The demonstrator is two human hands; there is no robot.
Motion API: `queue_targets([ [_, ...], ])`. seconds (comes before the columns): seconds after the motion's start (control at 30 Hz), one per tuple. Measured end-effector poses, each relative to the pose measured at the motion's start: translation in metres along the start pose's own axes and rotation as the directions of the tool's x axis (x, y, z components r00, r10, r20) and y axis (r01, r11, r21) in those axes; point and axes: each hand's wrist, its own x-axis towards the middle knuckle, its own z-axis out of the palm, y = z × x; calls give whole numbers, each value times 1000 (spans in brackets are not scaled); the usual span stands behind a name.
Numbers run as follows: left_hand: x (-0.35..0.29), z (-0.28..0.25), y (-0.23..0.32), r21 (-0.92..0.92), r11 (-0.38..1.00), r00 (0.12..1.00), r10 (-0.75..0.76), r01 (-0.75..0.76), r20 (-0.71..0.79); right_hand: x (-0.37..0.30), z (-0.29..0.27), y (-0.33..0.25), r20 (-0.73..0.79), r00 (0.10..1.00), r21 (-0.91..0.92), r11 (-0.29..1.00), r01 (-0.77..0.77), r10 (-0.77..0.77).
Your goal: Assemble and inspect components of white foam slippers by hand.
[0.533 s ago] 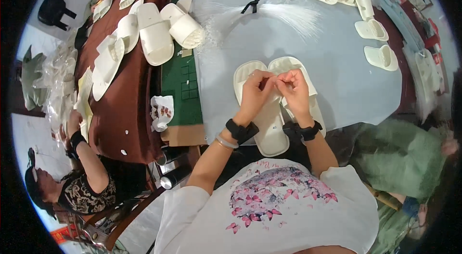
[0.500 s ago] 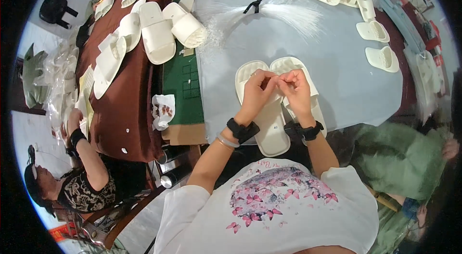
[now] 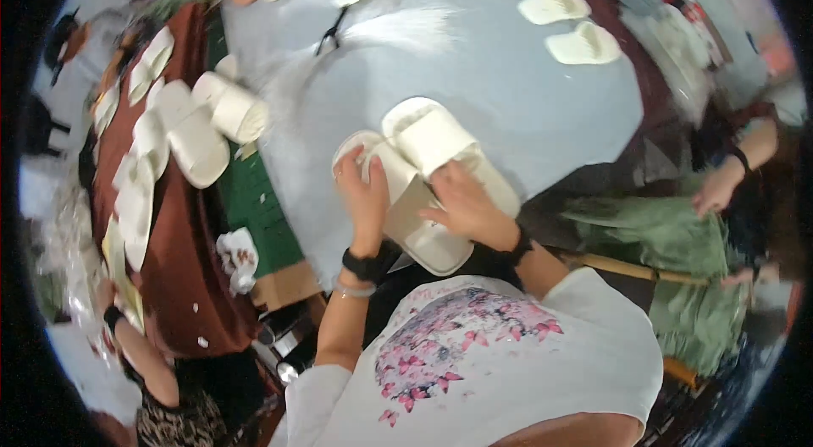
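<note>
A pair of cream slide slippers lies in front of me at the near edge of the table, heels toward me. My left hand (image 3: 364, 197) rests on the strap of the left slipper (image 3: 436, 245), its fingers apart. Over the gap between the two slippers, my right hand (image 3: 468, 206) has its thumb spread away and its fingers at the rear edge of the strap of the right slipper (image 3: 434, 140). Motion blurs those fingertips, so whether they reach under the strap is hard to see. Both wrists carry black bands.
A bundle of clear thin strands (image 3: 398, 30), bound with a black tie (image 3: 332, 34), lies on the grey table cover (image 3: 542, 108). More cream slippers (image 3: 199, 146) stand left and along the far edge. Crumpled white tissue (image 3: 239, 256) sits on the green mat (image 3: 254, 206). Other people work around.
My hands were pinched together above the slippers; they have come apart and lowered onto them. The view has turned, and the slippers now lie tilted.
</note>
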Motion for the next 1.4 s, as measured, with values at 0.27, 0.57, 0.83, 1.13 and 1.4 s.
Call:
queue_targets([
  [0.27, 0, -18, 45, -348, 914, 895, -35, 209, 445, 12, -14, 47, -4, 992, 559, 822, -105, 129],
  [0.57, 12, -57, 42, -263, 957, 940, -26, 122, 341, 51, -48, 159, -506, 781, 318, 921, -225, 365],
  [0.83, 41, -125, 43, -30, 998, 980, 68, -64, 187, 83, -87, 217, -627, 643, 470, 872, -138, 440],
  [1.13, 96, -241, -10, 510, 855, 993, 115, -97, -4, 35, -20, 138, 112, 986, 234, 961, -145, 121],
  [1.4, 164, -316, -112, 724, 416, 834, -308, 550, -457, 28, -6, 136, 44, 999, 197, 980, -15, 7],
])
